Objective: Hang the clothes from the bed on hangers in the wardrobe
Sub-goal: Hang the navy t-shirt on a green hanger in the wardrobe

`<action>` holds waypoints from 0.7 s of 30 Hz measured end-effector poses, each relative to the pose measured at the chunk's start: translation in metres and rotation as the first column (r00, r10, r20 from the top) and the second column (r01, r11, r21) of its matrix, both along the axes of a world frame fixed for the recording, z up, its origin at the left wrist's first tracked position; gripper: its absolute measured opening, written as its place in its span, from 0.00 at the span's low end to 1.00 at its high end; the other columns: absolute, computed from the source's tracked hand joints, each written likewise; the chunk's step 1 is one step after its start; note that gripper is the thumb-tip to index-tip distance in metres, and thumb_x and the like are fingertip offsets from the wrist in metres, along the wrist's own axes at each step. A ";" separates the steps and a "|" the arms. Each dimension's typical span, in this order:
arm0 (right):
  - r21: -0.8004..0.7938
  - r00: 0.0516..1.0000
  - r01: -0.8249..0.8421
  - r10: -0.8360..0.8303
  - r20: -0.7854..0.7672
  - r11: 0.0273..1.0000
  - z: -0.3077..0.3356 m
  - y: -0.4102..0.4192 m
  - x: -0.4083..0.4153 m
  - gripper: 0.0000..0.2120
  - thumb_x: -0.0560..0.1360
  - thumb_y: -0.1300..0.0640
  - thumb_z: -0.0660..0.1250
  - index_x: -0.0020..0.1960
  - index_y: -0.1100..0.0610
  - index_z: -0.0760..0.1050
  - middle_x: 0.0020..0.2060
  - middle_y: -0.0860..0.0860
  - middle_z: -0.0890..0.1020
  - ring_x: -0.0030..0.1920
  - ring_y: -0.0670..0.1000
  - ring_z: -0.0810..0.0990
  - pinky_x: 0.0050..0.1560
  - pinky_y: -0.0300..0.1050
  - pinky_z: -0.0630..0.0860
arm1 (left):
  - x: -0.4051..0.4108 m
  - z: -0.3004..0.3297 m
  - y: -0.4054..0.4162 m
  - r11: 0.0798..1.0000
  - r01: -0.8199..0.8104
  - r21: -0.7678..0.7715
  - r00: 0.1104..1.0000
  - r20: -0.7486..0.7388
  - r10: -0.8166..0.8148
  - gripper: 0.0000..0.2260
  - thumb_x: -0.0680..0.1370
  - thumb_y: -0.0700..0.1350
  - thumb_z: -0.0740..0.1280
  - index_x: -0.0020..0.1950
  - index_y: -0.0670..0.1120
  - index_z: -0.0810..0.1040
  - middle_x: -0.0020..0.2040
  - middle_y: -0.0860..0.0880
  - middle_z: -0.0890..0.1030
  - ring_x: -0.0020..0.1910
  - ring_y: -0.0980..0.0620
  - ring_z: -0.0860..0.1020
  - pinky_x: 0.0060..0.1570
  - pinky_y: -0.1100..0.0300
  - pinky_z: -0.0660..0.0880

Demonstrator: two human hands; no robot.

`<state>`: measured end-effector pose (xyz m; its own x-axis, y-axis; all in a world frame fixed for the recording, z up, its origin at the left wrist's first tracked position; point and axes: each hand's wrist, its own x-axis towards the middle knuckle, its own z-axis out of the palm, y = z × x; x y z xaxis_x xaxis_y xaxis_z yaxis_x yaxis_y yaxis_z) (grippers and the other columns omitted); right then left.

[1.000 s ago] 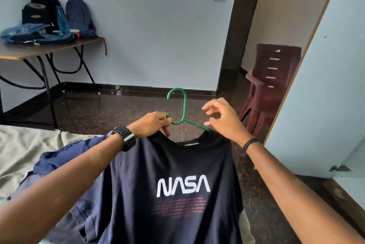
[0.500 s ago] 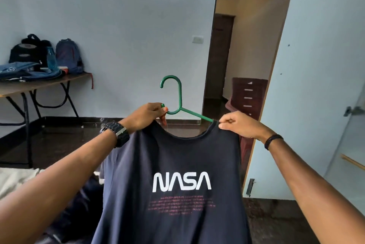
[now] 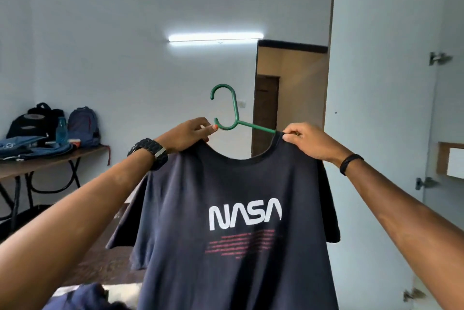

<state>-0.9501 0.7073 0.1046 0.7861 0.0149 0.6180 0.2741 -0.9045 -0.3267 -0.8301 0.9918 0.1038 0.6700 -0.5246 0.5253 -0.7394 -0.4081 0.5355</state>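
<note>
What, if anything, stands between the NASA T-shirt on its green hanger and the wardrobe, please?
Nothing visible blocks it. The T-shirt hangs on the green hanger, held up by the left hand and right hand. The wardrobe door stands open at right; the rail is out of view.

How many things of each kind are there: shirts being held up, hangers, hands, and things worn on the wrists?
Navy NASA T-shirt: 1
Green plastic hanger: 1
Hands: 2, left hand and right hand
Wrist wear: 2, black wristwatch and black wristband
Total: 6
</note>
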 end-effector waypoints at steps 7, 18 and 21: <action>-0.010 0.958 0.163 -0.156 0.240 0.987 0.057 -0.031 -0.022 0.08 0.80 0.57 0.62 0.51 0.59 0.79 0.46 0.51 0.80 0.48 0.52 0.76 0.49 0.43 0.69 | -0.003 0.035 0.013 0.989 -0.145 0.036 0.974 0.182 0.136 0.09 0.76 0.50 0.70 0.52 0.49 0.75 0.49 0.48 0.79 0.47 0.49 0.76 0.48 0.59 0.69; -0.038 0.938 0.156 -0.136 0.320 0.987 0.078 -0.023 -0.034 0.07 0.80 0.54 0.62 0.50 0.55 0.78 0.46 0.49 0.80 0.48 0.51 0.77 0.51 0.48 0.75 | -0.037 0.083 -0.031 0.991 -0.115 -0.070 0.950 0.284 0.130 0.08 0.80 0.48 0.63 0.46 0.47 0.79 0.42 0.46 0.77 0.43 0.48 0.72 0.42 0.58 0.66; -0.057 0.953 0.113 -0.092 0.287 0.992 0.077 -0.031 -0.045 0.06 0.79 0.52 0.64 0.48 0.54 0.77 0.43 0.48 0.80 0.45 0.49 0.77 0.46 0.40 0.73 | -0.037 0.083 -0.030 0.982 -0.131 -0.133 0.944 0.287 0.164 0.09 0.80 0.46 0.62 0.44 0.46 0.79 0.41 0.47 0.77 0.42 0.48 0.72 0.40 0.60 0.67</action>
<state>-0.9951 0.6761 0.1813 0.5783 -0.0040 0.8158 0.2508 -0.9507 -0.1825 -0.8668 0.9614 0.1872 0.5414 -0.3593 0.7601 -0.8070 -0.4755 0.3501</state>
